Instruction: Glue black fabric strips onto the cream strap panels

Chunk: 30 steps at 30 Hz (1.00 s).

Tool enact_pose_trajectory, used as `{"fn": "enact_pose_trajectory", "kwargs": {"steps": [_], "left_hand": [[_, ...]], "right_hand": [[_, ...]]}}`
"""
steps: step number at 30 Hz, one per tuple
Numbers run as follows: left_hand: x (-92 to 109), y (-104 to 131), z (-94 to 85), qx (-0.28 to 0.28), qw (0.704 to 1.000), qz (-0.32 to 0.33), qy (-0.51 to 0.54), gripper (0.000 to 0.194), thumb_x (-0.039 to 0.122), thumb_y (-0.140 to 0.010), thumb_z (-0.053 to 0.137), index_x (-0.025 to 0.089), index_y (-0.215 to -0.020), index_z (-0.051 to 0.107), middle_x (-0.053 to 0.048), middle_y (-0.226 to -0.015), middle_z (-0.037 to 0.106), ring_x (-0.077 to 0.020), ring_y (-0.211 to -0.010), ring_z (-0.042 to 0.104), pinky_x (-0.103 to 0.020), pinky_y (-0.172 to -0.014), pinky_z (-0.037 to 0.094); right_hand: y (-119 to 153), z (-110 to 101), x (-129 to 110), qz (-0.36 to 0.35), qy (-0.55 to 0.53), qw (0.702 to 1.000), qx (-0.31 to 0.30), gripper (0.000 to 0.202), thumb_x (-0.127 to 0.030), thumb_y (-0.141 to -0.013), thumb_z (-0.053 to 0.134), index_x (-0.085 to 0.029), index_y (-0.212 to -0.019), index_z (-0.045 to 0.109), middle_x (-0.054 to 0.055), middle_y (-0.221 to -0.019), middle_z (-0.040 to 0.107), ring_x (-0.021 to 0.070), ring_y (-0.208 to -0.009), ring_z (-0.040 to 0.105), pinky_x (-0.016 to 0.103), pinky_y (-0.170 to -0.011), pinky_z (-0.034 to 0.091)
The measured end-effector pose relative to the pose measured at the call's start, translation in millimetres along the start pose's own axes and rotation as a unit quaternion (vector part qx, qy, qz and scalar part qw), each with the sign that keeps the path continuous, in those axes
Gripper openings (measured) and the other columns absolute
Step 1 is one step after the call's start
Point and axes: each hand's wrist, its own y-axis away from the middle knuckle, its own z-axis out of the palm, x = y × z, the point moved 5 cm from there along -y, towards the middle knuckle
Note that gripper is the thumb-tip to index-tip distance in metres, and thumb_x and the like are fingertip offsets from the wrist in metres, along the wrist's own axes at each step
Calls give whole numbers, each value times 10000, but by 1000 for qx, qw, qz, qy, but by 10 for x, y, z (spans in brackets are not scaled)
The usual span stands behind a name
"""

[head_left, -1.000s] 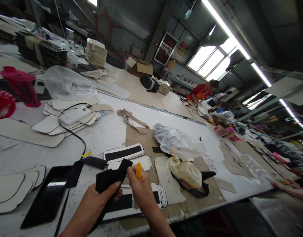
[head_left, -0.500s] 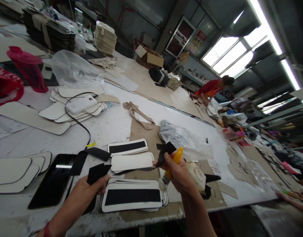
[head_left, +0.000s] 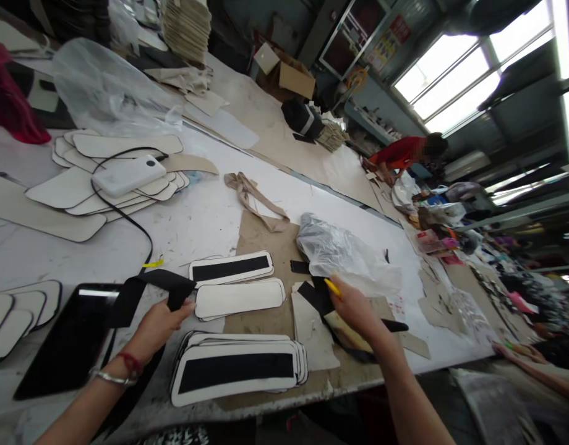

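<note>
My left hand [head_left: 161, 327] is closed on a black strip of webbing [head_left: 166, 281], which bends over towards a dark tablet or phone [head_left: 66, 346]. My right hand [head_left: 359, 306] grips a brush [head_left: 333, 287] by its yellow handle, over a pale container [head_left: 347, 334]; the bristles are hidden. Between my hands lies a plain white rounded panel [head_left: 240, 296]. Behind it is a white panel [head_left: 268, 270] with a black strip along its middle. Nearest me sits a stack of such panels [head_left: 284, 382], the top one bearing a black strip. More black pieces [head_left: 300, 267] lie beside my right hand.
A clear plastic bag [head_left: 344, 247] lies beyond my right hand, and a beige cloth strap [head_left: 256, 204] further back. At left are loose white panels [head_left: 62, 185] under a white corded device [head_left: 129, 176]. A person in red [head_left: 400, 154] bends over the far table.
My right hand has moved the brush from beside the panel stack right to the container. The black strip it also held is out of its fingers. The view has shifted slightly.
</note>
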Motion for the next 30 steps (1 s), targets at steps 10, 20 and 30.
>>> {"fn": "enact_pose_trajectory", "kwargs": {"steps": [10,20,30], "left_hand": [[-125,-186,162,7,1000,-21,-17,564,565,-543,635,87,-841,649,47,-442,458,-160,-473,422,-297,-517,319],[-26,-140,151,4,1000,-13,5,360,530,-590,622,178,-667,603,14,-510,546,-184,-547,507,-304,-580,385],[-80,-181,160,12,999,-23,-24,334,524,-640,578,190,-639,575,12,-493,532,-192,-527,510,-305,-550,369]], "right_hand": [[-258,1426,-1236,-224,103,931,-268,203,-158,-830,449,-195,-989,570,83,-962,672,222,-825,627,283,-650,407],[-613,1931,-1731,-275,74,913,-292,208,-331,-889,463,-217,-978,613,78,-968,681,235,-883,628,312,-725,434],[-664,1975,-1732,-265,61,915,-299,233,-345,-883,464,-200,-922,642,71,-909,691,207,-828,630,280,-688,424]]}}
